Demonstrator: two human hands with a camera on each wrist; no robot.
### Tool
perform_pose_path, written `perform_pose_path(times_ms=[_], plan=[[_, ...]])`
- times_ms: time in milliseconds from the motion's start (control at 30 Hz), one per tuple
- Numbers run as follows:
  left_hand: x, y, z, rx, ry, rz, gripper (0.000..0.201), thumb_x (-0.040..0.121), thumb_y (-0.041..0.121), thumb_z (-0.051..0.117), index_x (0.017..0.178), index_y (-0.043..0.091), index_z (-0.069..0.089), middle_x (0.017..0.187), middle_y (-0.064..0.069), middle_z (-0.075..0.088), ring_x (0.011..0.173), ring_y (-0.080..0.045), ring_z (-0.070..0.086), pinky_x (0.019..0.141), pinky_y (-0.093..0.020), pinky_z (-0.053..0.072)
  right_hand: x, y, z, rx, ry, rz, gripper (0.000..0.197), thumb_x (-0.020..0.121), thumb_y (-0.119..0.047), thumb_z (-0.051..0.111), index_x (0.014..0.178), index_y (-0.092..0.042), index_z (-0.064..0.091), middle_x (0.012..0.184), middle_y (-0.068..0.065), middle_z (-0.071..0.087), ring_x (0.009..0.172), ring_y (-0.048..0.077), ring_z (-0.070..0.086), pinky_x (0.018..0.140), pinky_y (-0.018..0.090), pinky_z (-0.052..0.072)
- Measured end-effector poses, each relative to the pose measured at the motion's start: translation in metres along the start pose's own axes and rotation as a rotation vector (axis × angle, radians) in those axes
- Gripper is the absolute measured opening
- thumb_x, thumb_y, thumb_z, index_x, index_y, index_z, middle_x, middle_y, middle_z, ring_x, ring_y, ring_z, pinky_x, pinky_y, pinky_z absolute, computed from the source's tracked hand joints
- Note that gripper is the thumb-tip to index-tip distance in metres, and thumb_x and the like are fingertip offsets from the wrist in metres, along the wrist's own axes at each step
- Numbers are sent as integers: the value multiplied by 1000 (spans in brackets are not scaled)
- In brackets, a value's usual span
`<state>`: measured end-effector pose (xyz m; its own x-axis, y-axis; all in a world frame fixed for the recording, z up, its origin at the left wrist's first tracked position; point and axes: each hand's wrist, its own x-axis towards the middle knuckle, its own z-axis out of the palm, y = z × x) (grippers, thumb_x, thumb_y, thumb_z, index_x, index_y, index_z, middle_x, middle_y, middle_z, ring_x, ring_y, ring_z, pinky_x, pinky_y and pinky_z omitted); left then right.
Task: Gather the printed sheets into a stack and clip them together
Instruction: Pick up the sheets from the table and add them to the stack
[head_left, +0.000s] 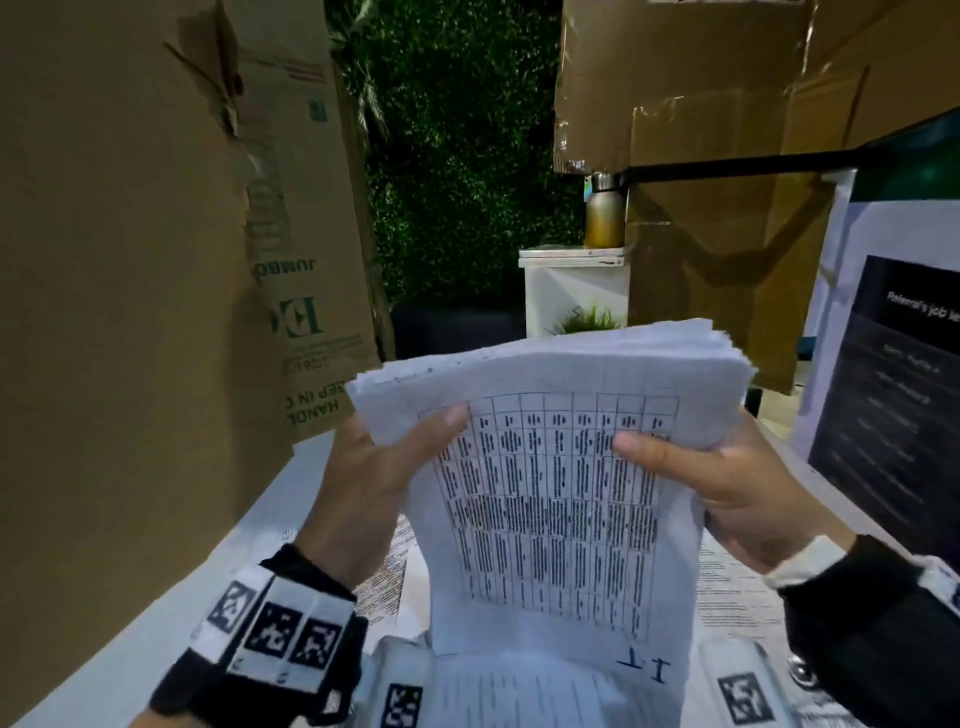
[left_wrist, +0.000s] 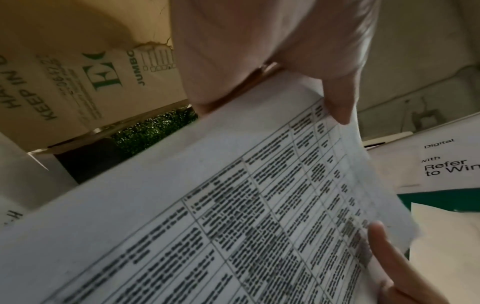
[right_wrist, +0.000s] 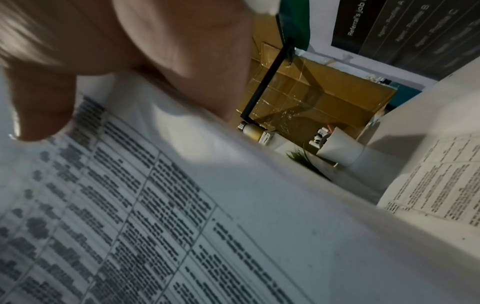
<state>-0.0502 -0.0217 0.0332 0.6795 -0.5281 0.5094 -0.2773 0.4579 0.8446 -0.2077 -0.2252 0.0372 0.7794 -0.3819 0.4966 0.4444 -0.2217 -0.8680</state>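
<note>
Stack of printed sheets (head_left: 550, 467): left hand (head_left: 363, 483) and right hand (head_left: 727, 483) grips clamp its sides; tap lower edge on counter (head_left: 156, 597) to align.

White table (head_left: 156, 597) carries loose printed sheets (head_left: 737, 592) below the fingers, a white pen cup (right_wrist: 337, 148) and small plant (head_left: 589, 319) beyond them.

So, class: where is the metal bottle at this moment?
In the head view, the metal bottle stands upright behind the held stack of sheets, right of centre, on a white cabinet against the cardboard box.
</note>
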Motion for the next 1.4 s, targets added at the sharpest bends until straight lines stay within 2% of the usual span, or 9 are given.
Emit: perform_pose_path(times_ms=[167,400,567,700,833,1033,1167,1300,1400], plan=[[6,11,10,-10,59,-44,21,75,33,74,90,21,83,101,-7,82,96,-27,79,90,-49,62,4,-5,13,-6,132,-41,26,65,-23,78,90,-31,78,100,5,78,97,22,73,92,53,55],[0,15,8,61,108,-39,21,79,38,66,82,23,80,92,1,83,90,-21,79,85,-43,61,0,-2,20,-128,172,-132,21,72,-30,76,91,-38,77,100,-4,78,99,16,72,90,45,57],[-25,-14,-4,198,23,-172,13,84,26,70,95,33,73,92,21,81,89,2,75,85,-29,55,-13,33,14,-265,207,66,57,65,-55,82,106,-16,71,103,3,76,99,16,71,95,47,54],[-30,-17,-16,295,-49,-179,17,79,22,71,94,28,75,88,16,82,84,-1,77,72,-18,58,3,16,22,18,230,-60,33,71,-15,74,104,-14,73,101,-3,78,95,11,73,87,28,58],[-29,-2,-32,362,-12,-147,13,80,21,70,77,26,82,80,11,82,74,-5,78,59,-14,57,25,-4,30,177,115,28,26,74,-14,72,100,-8,72,92,2,79,86,14,75,73,24,58],[-28,-2,-86,573,140,-166,17,94,19,71,87,5,76,77,-9,81,74,-26,78,69,-43,64,29,38,18,-246,-219,384,86,49,-88,63,106,-24,71,104,4,75,90,21,68,80,41,54],[-36,-4,-114,495,266,-218,10,87,28,68,86,17,70,59,15,73,50,15,64,47,-2,46,18,78,-3,-811,-402,652,76,77,-56,72,139,-23,44,138,2,54,105,17,56,74,20,47],[-34,-10,-135,327,318,-210,22,75,28,75,94,17,72,75,19,78,73,7,74,56,-4,52,19,110,-8,-1220,-577,672,119,56,-64,82,152,-30,20,155,-2,35,139,24,39,110,40,38],[-33,-15,-143,267,349,-227,42,63,32,77,101,15,72,85,14,81,82,0,77,62,-9,57,30,121,-3,-1346,-656,660,124,51,-69,82,152,-32,19,158,-3,29,144,25,31,115,48,25]])
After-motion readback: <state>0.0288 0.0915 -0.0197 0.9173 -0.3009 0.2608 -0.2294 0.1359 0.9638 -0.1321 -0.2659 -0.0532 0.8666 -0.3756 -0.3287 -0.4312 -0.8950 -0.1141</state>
